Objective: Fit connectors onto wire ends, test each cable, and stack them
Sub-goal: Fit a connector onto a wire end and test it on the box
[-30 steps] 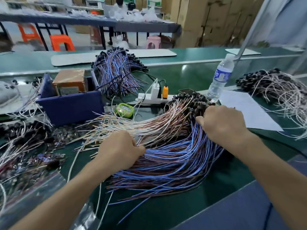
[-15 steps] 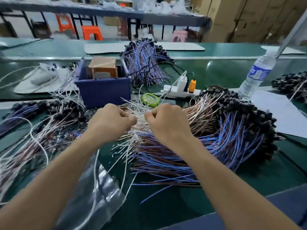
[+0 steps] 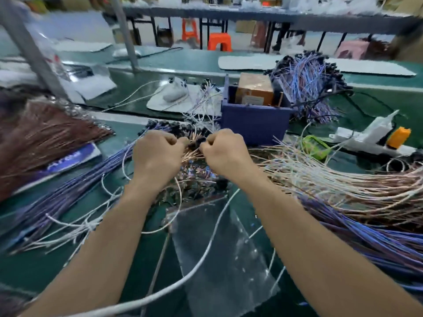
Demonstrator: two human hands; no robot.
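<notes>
Just in front of the blue bin point(image 3: 254, 121), hemmed by wire bundles point(image 3: 332, 186) either side, the left hand point(image 3: 158, 156) and right hand point(image 3: 225, 156) sit close together, knuckles up, each pinching wire ends point(image 3: 192, 154).

Nothing can be read with certainty. White lettering is printed on the blue band of a card point(image 3: 68, 159) laid on the worktop point(image 3: 34, 275) at the left, but it is blurred. A pale label point(image 3: 251, 100) is carried by the brown box point(image 3: 254, 85) in the blue bin point(image 3: 254, 121); its print is too small to read.
</notes>
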